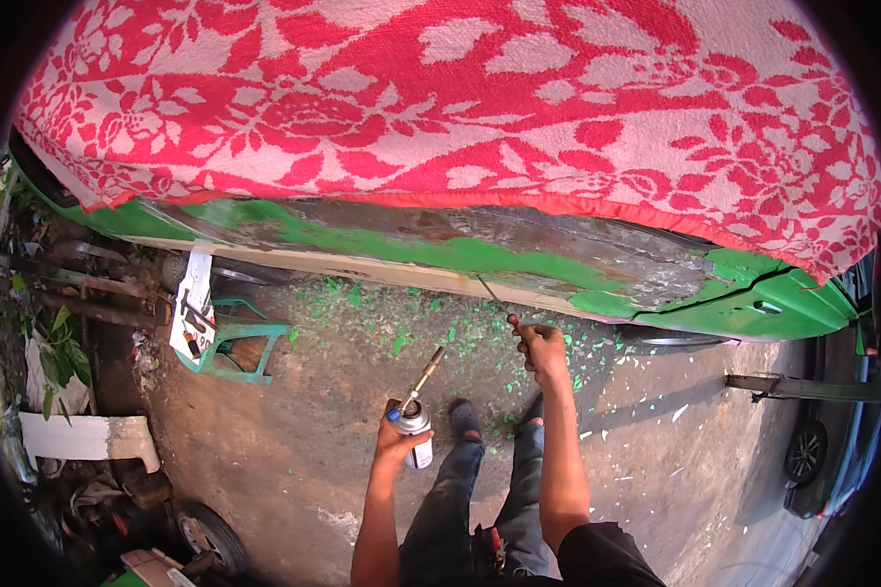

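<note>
My left hand is closed around the canister of a gas blowtorch. Its brass nozzle points up and away, toward the car, and no flame shows. In my right hand, the fingers grip a thin-shafted hand tool. The tool's tip reaches the beige lower strip of the car side; whether it touches is too small to tell. Above that strip, the green car body has bare grey and brown patches where paint is off. Green paint flakes are scattered over the ground below.
A red and pink flowered blanket drapes over the car. To the left stands a green plastic stool with a hammer on a white sheet. A loose tyre lies lower left. At right are a post and another car.
</note>
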`<state>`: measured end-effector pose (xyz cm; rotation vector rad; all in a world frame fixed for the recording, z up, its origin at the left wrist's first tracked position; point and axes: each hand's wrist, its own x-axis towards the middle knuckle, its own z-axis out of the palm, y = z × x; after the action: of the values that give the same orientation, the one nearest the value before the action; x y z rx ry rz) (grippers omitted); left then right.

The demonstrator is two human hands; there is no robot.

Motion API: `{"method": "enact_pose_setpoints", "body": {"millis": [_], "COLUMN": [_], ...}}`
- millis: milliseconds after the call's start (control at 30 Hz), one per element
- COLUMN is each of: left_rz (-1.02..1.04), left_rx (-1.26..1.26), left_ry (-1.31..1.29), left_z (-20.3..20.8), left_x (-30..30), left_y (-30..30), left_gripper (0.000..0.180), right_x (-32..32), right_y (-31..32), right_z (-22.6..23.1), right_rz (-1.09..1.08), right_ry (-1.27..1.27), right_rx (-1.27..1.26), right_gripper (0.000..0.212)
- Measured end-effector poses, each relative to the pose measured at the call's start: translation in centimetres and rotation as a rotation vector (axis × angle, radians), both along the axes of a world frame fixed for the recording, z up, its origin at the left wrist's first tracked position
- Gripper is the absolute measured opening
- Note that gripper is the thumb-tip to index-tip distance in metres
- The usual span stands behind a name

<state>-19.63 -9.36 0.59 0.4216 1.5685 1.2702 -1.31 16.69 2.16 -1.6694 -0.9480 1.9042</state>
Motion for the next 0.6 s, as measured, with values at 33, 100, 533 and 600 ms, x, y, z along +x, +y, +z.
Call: {"method": "enact_pose_setpoints", "body": {"millis": [33,100,533,600], "left_rz": [0.003,0.01,-0.022,-0.026], "left_rx": [-0.011,0.019,0.027,0.007], "left_ry": [-0.005,-0.006,-0.001,-0.01], "left_z": [0.5,0.5,0.1,0.0], "left_x": [-0.2,-0.4,0.5,1.1], "left_y": [0.0,-0.4,0.4,0.9], "left_gripper": [0.054,0.053,0.056,0.056], "right_x": [-0.1,0.6,-1.0,-0.4], "right_y": [0.0,-0.5,-0.7,-0.8], "right_z": [0.0,0.3,-1.8,-1.9], "right_rz": [0.018,0.002,0.01,0.031], "right_ry": [-0.007,-0.004,0.077,0.068], "right_rx": [-0.012,-0.032,-0.092,-0.069], "right_gripper": [0.025,0.025,0.022,0.022]}}
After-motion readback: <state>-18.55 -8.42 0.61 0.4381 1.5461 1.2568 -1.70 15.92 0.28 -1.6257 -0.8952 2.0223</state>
